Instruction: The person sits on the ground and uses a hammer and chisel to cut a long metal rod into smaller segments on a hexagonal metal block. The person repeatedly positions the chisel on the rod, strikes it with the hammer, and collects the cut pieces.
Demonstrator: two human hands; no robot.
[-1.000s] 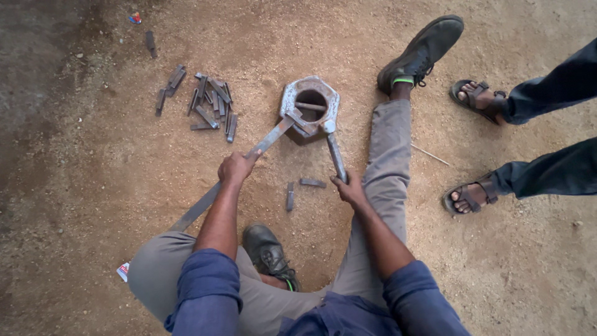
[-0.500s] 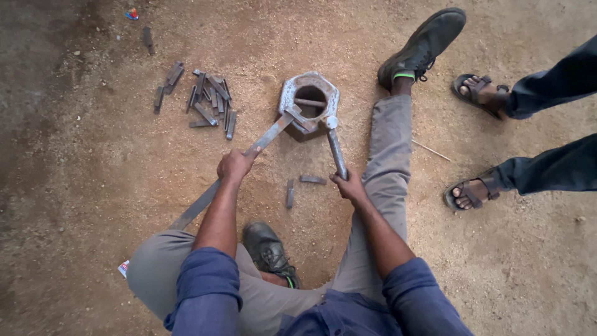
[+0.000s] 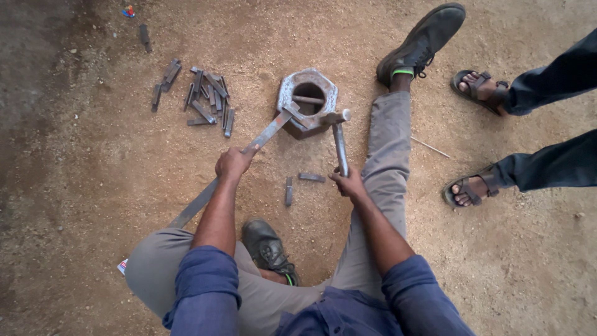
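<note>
I sit on sandy ground with a big hexagonal metal nut (image 3: pixel 308 102) in front of me. My left hand (image 3: pixel 232 163) grips a long flat metal bar (image 3: pixel 264 134) whose far end rests on the nut's near rim. My right hand (image 3: pixel 348 184) holds the handle of a hammer (image 3: pixel 339 142); its head lies against the nut's right edge. Two short metal pieces (image 3: pixel 298 183) lie on the ground between my hands.
A pile of several short metal pieces (image 3: pixel 205 99) lies to the left of the nut. My right leg (image 3: pixel 392 143) stretches out beside the nut. Another person's sandalled feet (image 3: pixel 482 93) stand at the right.
The hammer head has come down to the nut's right edge. The left hand and the bar have barely shifted.
</note>
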